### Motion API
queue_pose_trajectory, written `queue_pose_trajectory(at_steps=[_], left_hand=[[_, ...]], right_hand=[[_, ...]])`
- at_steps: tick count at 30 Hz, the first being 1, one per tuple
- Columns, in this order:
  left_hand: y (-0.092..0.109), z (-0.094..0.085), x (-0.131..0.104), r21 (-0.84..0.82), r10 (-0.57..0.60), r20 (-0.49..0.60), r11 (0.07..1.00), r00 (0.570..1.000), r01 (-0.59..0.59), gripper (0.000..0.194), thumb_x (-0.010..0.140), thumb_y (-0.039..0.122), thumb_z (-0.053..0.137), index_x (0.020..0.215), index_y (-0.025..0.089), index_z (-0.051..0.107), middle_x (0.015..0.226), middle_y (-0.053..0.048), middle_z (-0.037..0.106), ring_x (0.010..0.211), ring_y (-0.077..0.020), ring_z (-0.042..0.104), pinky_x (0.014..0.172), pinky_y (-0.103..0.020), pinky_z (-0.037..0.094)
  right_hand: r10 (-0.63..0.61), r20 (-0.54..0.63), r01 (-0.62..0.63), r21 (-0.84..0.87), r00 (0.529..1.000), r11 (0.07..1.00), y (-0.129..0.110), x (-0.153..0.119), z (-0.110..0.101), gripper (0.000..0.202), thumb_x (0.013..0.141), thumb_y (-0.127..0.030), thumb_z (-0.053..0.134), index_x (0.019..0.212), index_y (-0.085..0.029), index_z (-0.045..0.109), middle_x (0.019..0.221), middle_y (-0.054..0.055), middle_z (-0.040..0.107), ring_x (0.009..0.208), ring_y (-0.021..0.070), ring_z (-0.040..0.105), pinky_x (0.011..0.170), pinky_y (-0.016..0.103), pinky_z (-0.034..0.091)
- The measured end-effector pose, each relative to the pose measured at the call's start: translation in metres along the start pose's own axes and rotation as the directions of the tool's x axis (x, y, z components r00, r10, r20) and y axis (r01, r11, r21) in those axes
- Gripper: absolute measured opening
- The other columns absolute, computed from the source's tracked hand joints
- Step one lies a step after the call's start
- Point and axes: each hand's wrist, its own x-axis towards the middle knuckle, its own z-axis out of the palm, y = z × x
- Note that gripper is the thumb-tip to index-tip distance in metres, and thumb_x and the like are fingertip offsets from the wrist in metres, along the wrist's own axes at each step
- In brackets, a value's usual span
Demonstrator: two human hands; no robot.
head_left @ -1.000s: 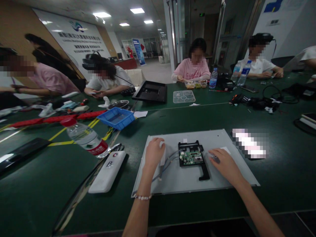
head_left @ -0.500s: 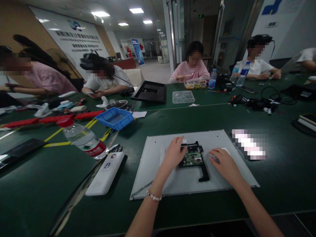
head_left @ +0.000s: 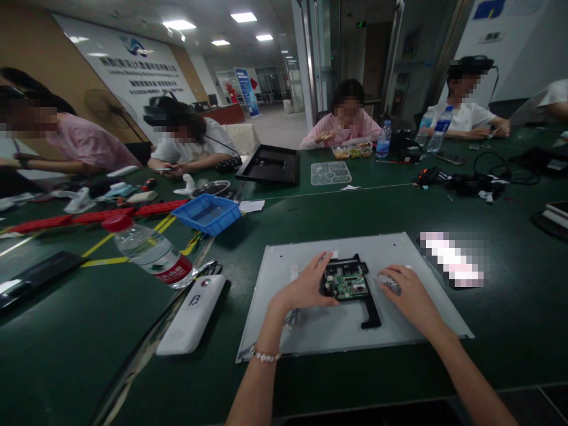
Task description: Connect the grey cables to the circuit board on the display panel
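A black bracket (head_left: 370,312) carrying a green circuit board (head_left: 350,286) lies on a pale flat panel (head_left: 275,278). My left hand (head_left: 304,288) is open at the bracket's left side, thumb by the lower edge and fingers spread toward the upper edge. It seems to touch the bracket, though the contact is partly hidden. Thin wires (head_left: 291,319) lie under the left wrist. Right of the bracket, my right hand (head_left: 410,296) is closed with curled fingers around a small greyish, see-through piece (head_left: 390,283), whose kind I cannot make out.
Left of the panel lie a white power bank (head_left: 193,316) and a tilted water bottle (head_left: 153,251). A blue tray (head_left: 207,213) and a black casing (head_left: 270,165) stand farther back. A blurred-out phone-like object (head_left: 450,260) lies at right. Several people sit around the green table.
My left hand has dropped slightly, its thumb moving from above the board to the bracket's lower edge. The right hand stays almost in place with the small piece.
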Motion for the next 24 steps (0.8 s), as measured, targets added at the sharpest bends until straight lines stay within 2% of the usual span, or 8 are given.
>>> queue_pose_trajectory(at_steps=[6, 11, 19, 24], left_hand=[[0.001, -0.002, 0.000, -0.069, 0.002, 0.011, 0.998, 1.000, -0.001, 0.106, 0.061, 0.037, 0.071, 0.143, 0.023, 0.005, 0.148, -0.010, 0.011, 0.133, -0.0323, 0.021, 0.109, -0.047, 0.021], [-0.003, 0.002, 0.001, -0.064, 0.009, -0.005, 0.998, 1.000, -0.009, 0.105, 0.060, 0.036, 0.072, 0.143, 0.023, 0.008, 0.148, -0.010, 0.012, 0.133, -0.0319, 0.019, 0.109, -0.046, 0.020], [-0.009, 0.005, 0.001, -0.034, 0.022, -0.012, 0.999, 1.000, -0.022, 0.106, 0.060, 0.037, 0.072, 0.143, 0.022, 0.008, 0.148, -0.010, 0.010, 0.134, -0.0322, 0.016, 0.110, -0.046, 0.019], [-0.009, 0.004, 0.001, -0.033, 0.011, 0.010, 0.999, 1.000, -0.011, 0.106, 0.060, 0.039, 0.072, 0.143, 0.022, 0.007, 0.149, -0.010, 0.009, 0.135, -0.0322, 0.015, 0.110, -0.047, 0.019]], right_hand=[[0.015, 0.022, -0.015, 0.045, 1.000, 0.999, 0.000, 0.000, -0.001, 0.022, 0.081, -0.029, 0.051, 0.101, -0.024, 0.060, 0.101, 0.007, 0.058, 0.097, 0.0247, 0.054, 0.083, 0.041, 0.045], [0.032, 0.008, -0.032, 0.044, 0.999, 0.998, 0.001, 0.001, 0.000, 0.023, 0.079, -0.029, 0.052, 0.101, -0.023, 0.059, 0.100, 0.007, 0.058, 0.096, 0.0250, 0.055, 0.082, 0.041, 0.046], [0.034, 0.025, -0.035, 0.066, 0.999, 0.997, -0.002, -0.001, -0.001, 0.036, 0.079, -0.034, 0.054, 0.114, -0.024, 0.053, 0.108, 0.008, 0.056, 0.100, 0.0251, 0.055, 0.085, 0.043, 0.045], [0.054, -0.003, -0.054, 0.072, 0.999, 0.996, -0.001, 0.000, -0.002, 0.033, 0.082, -0.033, 0.050, 0.113, -0.024, 0.055, 0.108, 0.008, 0.058, 0.101, 0.0247, 0.055, 0.085, 0.042, 0.046]])
